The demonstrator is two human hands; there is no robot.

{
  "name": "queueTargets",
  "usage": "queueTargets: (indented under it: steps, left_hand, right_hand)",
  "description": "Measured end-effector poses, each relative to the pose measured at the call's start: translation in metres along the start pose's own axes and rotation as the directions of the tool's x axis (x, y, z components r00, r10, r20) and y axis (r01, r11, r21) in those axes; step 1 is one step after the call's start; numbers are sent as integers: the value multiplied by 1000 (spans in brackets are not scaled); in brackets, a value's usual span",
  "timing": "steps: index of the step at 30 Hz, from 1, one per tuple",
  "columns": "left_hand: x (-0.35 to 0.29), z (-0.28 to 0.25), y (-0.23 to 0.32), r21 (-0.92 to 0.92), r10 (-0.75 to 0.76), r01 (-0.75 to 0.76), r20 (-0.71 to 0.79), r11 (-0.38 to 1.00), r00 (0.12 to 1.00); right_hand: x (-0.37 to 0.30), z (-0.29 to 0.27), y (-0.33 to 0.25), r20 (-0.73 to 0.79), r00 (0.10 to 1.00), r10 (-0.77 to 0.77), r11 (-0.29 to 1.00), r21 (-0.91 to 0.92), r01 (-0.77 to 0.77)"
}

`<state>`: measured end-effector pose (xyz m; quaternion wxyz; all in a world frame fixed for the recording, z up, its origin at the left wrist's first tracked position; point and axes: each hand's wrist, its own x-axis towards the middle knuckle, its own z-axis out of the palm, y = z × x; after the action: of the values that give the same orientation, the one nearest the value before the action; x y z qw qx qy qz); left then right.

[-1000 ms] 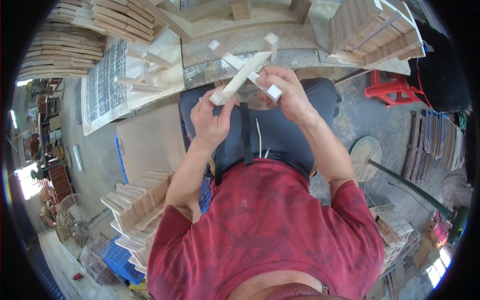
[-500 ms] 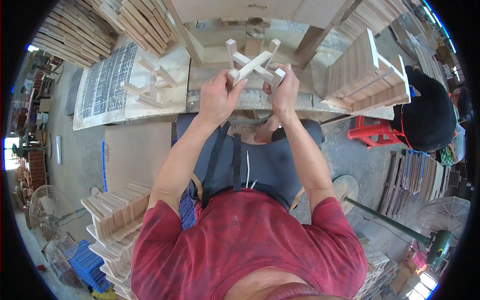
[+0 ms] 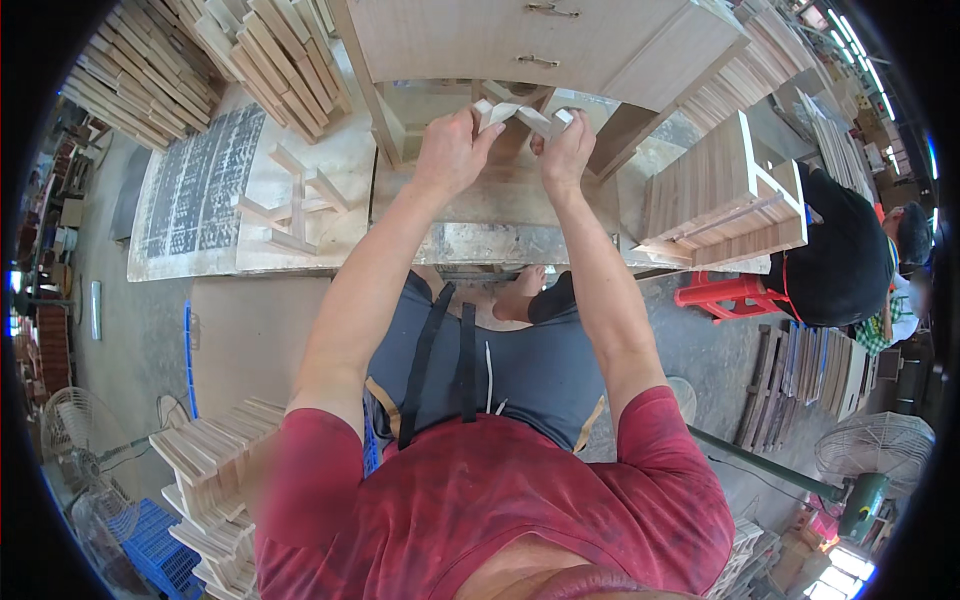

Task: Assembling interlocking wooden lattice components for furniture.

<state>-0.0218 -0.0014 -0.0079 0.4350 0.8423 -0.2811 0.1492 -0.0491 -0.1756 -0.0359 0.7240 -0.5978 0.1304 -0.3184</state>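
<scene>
Both arms outstretched, left hand (image 3: 452,150) and right hand (image 3: 566,150) gripping pale wooden piece (image 3: 522,113)

A woodworking shop: stacked wood slats (image 3: 150,60) at upper left, a bare cabinet (image 3: 520,40) at top, a worn workbench (image 3: 500,240) mid-frame.

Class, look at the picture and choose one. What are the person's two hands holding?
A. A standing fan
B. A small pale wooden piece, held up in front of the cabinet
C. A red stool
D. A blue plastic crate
B: the left hand and the right hand both grip a small pale wooden piece, raised in front of the light wooden cabinet.
</scene>
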Motion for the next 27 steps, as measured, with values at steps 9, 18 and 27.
queueTargets:
  steps: [9,18,27]
  left_hand:
    - [15,12,-23,8,1,-1,26,1000,1000]
    - [13,8,-29,4,-20,19,67,1000,998]
    - [12,1,-15,-44,-52,57,99,997,994]
  right_hand:
    - [18,7,5,-13,984,-180,957,-235,172]
    - [17,16,21,-136,957,-256,958,-167,232]
    - [22,10,38,-135,960,-246,965,-122,230]
